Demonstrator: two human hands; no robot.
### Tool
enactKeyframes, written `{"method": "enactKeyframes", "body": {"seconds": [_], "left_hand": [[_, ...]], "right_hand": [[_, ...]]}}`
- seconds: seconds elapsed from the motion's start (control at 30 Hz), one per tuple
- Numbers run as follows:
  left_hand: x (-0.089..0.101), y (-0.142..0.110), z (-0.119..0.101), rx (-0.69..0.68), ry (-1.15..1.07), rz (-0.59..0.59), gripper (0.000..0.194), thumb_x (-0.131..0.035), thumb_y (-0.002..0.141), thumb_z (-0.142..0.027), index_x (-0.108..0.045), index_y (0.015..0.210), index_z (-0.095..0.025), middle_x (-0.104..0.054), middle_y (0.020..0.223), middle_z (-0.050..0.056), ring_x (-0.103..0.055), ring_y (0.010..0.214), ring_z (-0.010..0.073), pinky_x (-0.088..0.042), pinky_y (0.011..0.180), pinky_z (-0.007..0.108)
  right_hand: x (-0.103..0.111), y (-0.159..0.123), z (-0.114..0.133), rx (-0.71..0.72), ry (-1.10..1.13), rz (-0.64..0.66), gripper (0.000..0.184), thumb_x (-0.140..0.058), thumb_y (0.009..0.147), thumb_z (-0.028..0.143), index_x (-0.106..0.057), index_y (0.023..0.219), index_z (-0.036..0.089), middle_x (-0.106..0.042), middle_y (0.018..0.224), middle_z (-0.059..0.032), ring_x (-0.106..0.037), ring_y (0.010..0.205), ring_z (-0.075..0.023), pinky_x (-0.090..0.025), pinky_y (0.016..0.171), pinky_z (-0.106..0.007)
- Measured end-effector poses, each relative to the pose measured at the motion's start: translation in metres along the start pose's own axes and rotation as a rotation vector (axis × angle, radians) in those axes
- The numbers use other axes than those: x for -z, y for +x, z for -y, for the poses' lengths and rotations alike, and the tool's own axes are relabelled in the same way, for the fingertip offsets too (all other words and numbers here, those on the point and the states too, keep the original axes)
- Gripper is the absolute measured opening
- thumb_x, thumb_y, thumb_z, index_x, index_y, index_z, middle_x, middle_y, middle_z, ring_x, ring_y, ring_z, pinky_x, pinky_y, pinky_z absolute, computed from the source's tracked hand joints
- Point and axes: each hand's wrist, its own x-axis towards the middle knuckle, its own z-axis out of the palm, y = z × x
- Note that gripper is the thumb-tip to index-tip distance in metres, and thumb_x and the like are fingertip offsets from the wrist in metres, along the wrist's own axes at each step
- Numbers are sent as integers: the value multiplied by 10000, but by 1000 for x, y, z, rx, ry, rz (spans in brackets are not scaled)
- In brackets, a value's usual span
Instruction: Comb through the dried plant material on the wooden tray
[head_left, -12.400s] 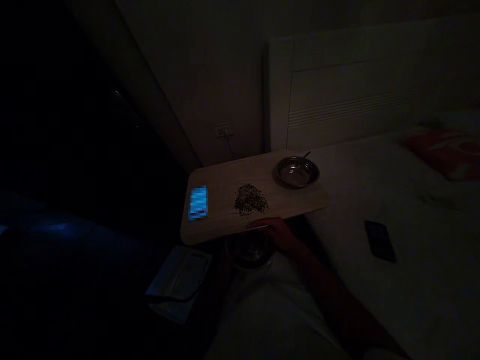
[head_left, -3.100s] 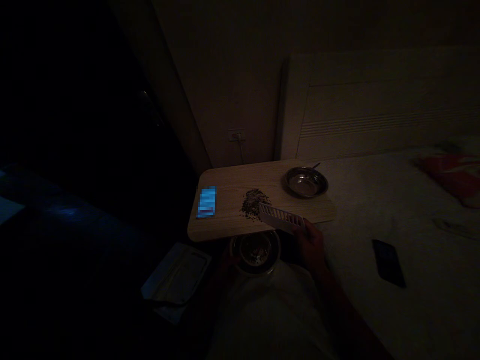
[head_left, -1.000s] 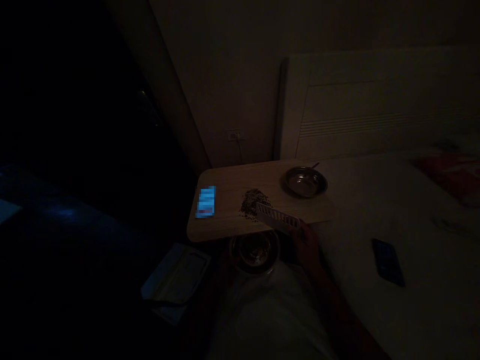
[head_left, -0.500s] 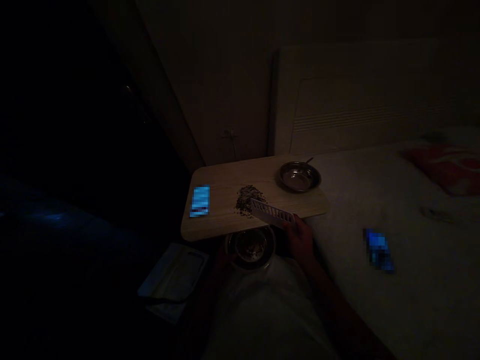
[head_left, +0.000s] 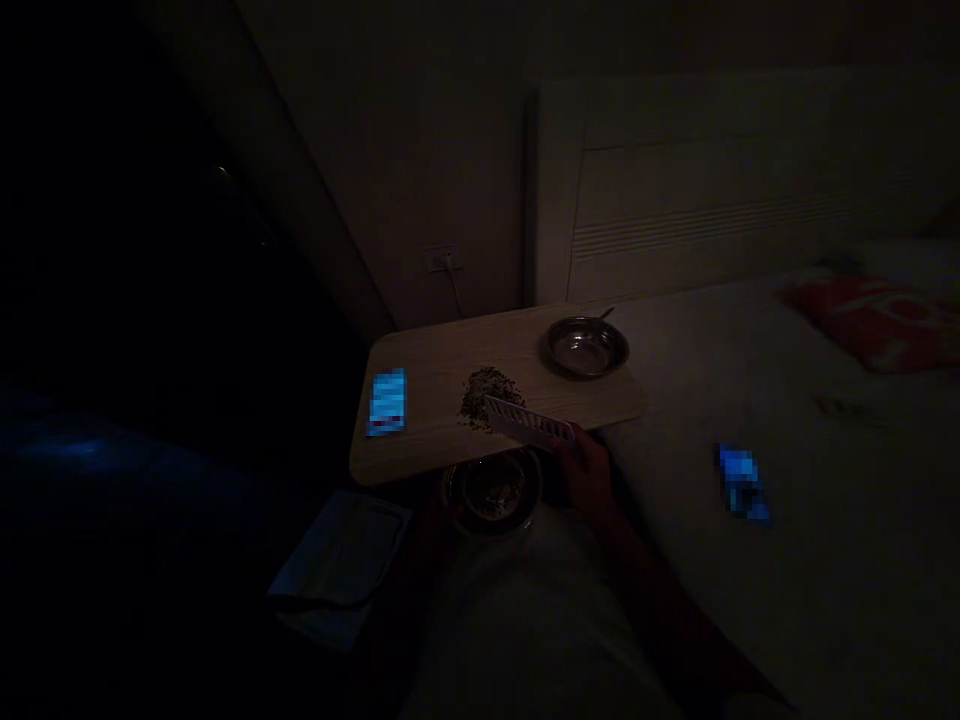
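In the dim head view, my right hand (head_left: 589,475) is closed round one end of a pale slotted strip (head_left: 529,423). The strip's far end reaches the near right side of a pile of small dark seeds or grains (head_left: 484,390) on a wooden tabletop (head_left: 427,350). Under the table's front edge, at my lap, is a round metal bowl (head_left: 534,495) with some dark bits inside. My left hand (head_left: 444,508), mostly lost in shadow, grips the bowl's left rim.
A second metal bowl (head_left: 587,348) stands at the table's back right, a thin handle behind it. A lit phone (head_left: 387,402) lies at the table's left end. Another lit phone (head_left: 741,483) rests on the bed (head_left: 825,560). A pale box-like object (head_left: 341,565) sits lower left.
The strip, earlier edge-on over the lap bowl, now reaches the pile. Over the last second it stays there as the view shifts. The phone on the bed has lit up.
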Motion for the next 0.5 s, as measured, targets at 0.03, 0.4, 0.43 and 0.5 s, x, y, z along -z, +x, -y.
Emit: {"method": "enactKeyframes", "body": {"seconds": [0.03,0.4,0.43,0.5], "left_hand": [[0,0,-1,7,16,-22,677,-780,635,-233,-630,1294,-271,-634,1372,74,-464,1363,388,-379,1121,528],[16,7,13,82,-31,-78,719,-815,570,-193,-650,1264,-286,-683,1297,65,-491,1331,417,-416,1083,539],[16,7,14,90,-33,-77,708,-809,585,-194,-647,1267,-289,-677,1307,63,-488,1334,414,-414,1084,541],[14,5,13,93,-44,-68,694,-786,620,-198,-630,1290,-293,-662,1333,61,-487,1338,404,-414,1085,544]], "right_hand": [[0,0,0,3,-3,-3,264,-576,918,376,-712,1080,218,-761,959,-36,-694,867,-222,-551,773,-322],[0,0,1,10,-12,27,260,-561,922,381,-715,1055,219,-759,950,-27,-689,855,-219,-543,767,-309],[0,0,1,11,-7,32,259,-560,924,380,-713,1055,219,-758,949,-26,-689,856,-217,-543,767,-307],[-1,0,2,5,-3,37,259,-560,926,384,-709,1062,220,-759,949,-24,-689,858,-216,-544,763,-302]]}}
